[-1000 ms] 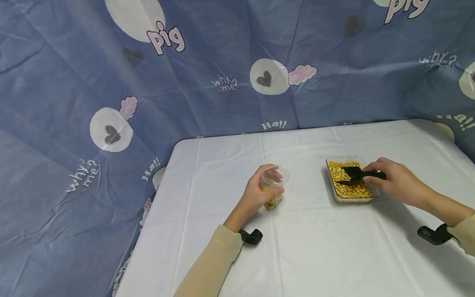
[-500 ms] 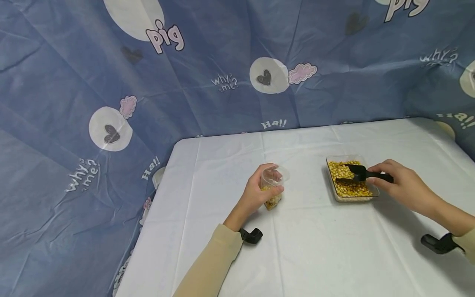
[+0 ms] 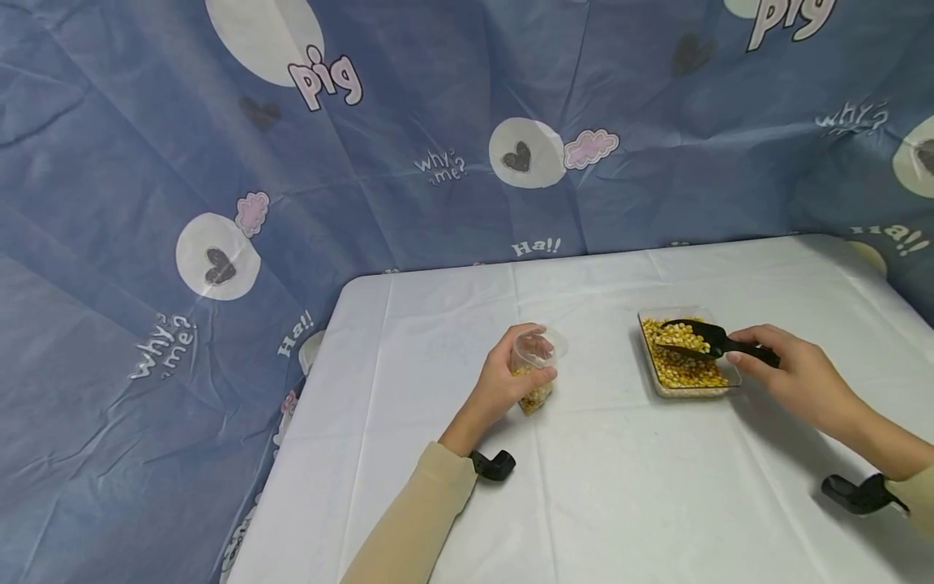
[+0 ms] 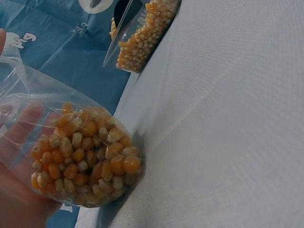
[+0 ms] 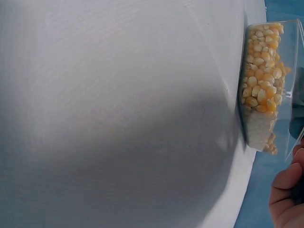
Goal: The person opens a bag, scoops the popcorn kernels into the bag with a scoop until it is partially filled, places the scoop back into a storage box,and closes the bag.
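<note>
My left hand (image 3: 503,375) grips a clear plastic bag (image 4: 88,159) by its side, fingers behind and thumb in front. Corn kernels fill its lower part, and its mouth stands wide at the top. To the right, a clear rectangular container (image 3: 693,392) holds a bed of yellow corn kernels. Over that container my right hand (image 3: 810,377) holds a black scoop (image 3: 718,341) by the handle. Heaped corn kernels (image 3: 680,337) lie in the scoop's bowl. Only the curled fingers (image 5: 287,183) of the right hand show at the right wrist view's edge.
A white cloth covers the table (image 3: 613,487). Behind it and on the left hangs a blue printed curtain (image 3: 409,105). Each wrist wears a black camera mount, such as the left one (image 3: 494,465).
The scoop has come up out of the kernels and now carries a heap of them. My right hand has drawn slightly back to the right. The left hand keeps its hold on the bag.
</note>
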